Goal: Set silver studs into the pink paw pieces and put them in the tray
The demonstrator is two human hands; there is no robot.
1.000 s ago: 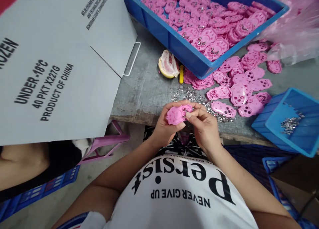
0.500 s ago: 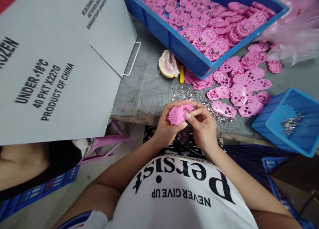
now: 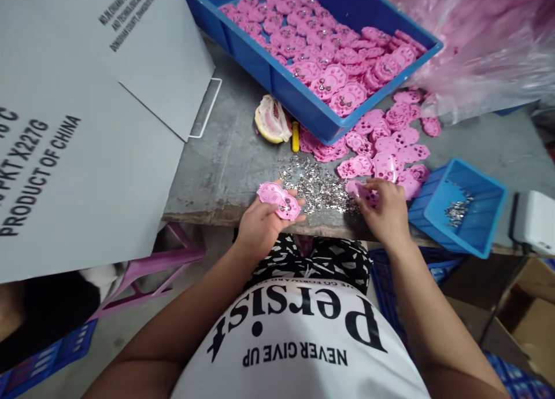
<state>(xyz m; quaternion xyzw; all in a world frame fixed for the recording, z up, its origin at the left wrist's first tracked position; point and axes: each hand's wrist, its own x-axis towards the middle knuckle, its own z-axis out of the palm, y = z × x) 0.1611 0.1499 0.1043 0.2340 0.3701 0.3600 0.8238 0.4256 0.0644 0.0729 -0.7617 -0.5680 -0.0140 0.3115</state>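
Observation:
In my left hand lies a pink plastic casing, its thumb resting on the near side and small metal bits showing in its holes. My right hand is on the table to the right, fingers closed on another pink plastic casing. Between the hands, small shiny metal parts are scattered on the grey tabletop. Just beyond my right hand spreads a loose pile of pink casings.
A large blue tray full of pink casings stands at the back. Nearer are a cut citrus fruit and a yellow handle. A small blue bin holding metal parts is at right, a big printed carton at left.
My right hand has left the casing in my left hand and moved right to take hold of another on the table. My left hand has shifted left, turning its casing over. The view has swung right.

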